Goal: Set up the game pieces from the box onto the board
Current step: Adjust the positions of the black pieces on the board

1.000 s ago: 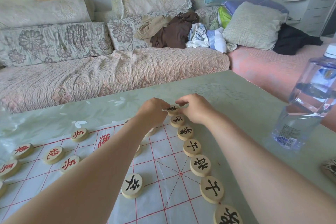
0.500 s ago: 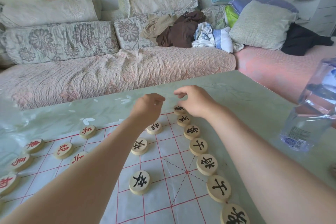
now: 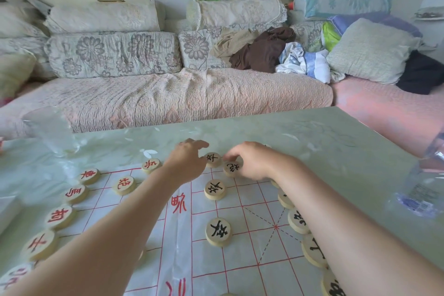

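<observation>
The person's left hand (image 3: 189, 162) is hovering knuckles-up at the far edge of the board (image 3: 252, 255). Its fingers are curling downward with the tips pointing right, just beside a first black piece (image 3: 213, 159). I cannot tell whether they are touching that disc, and the hand is showing nothing held.

The right hand (image 3: 252, 162) is lying just right of it, its fingers bending round a second black piece (image 3: 232, 168) and pinching it at the rim. That disc is sitting near the board's far line, touching or almost touching the first black piece. Both discs are lying between the two hands.

Nearer on the board, a third black piece (image 3: 215, 189) and a fourth black piece (image 3: 218, 231) are sitting one behind the other along the same line of the red grid. A row of black pieces (image 3: 298, 221) is running along the board's right edge, partly hiding under the right forearm. On the left side, red pieces (image 3: 124, 185) are lying in a loose curve from far to near.

The board, a white sheet, is lying on the pale green worktop (image 3: 312, 142). A water bottle (image 3: 422, 190), blurred, is standing at the worktop's right edge. A clear plastic thing (image 3: 52, 132), too blurred to name, is standing at the far left. Beyond the worktop a sofa (image 3: 168, 96) is carrying cushions and a heap of clothes (image 3: 262, 53).
</observation>
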`<state>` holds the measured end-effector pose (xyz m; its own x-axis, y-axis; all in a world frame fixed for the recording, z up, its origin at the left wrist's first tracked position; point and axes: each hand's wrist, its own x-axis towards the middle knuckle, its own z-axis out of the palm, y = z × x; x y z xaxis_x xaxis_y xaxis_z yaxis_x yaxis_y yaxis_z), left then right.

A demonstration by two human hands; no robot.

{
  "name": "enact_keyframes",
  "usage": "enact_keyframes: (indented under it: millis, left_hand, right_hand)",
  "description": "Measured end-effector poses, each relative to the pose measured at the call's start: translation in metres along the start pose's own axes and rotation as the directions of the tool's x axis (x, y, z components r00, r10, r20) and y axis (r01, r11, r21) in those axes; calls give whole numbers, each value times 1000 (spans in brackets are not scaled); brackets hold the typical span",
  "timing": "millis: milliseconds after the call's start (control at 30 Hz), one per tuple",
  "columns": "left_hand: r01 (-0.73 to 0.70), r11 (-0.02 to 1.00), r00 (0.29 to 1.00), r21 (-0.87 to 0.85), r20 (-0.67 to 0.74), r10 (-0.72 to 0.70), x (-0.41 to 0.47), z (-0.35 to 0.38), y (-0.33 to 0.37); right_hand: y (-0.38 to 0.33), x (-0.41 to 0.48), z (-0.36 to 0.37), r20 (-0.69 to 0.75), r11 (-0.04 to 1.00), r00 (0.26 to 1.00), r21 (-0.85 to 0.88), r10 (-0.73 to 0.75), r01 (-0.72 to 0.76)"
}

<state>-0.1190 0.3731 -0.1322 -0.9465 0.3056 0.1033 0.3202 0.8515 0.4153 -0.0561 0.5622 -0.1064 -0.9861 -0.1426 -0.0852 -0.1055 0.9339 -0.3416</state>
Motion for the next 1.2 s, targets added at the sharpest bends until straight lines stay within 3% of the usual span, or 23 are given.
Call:
enact_keyframes:
  millis: [200, 400, 967, 1200]
  left_hand:
    - [-31, 999, 999, 16, 27, 30, -1, 7, 6]
    - [-37, 992, 999, -118, -6, 36, 2, 14, -1]
    - [18, 996, 999, 92, -42, -14, -3, 8, -5]
    - [39, 999, 999, -31, -24, -39, -3, 7, -10]
  right_hand:
    - [7, 1, 1, -33, 999, 999, -40, 14, -15]
    - [8, 3, 4, -12, 1000, 1000, 16, -10, 10]
    - [7, 1, 8, -70, 997, 997, 63, -30, 34]
    - [6, 0, 9, -77, 997, 997, 66, -28, 34]
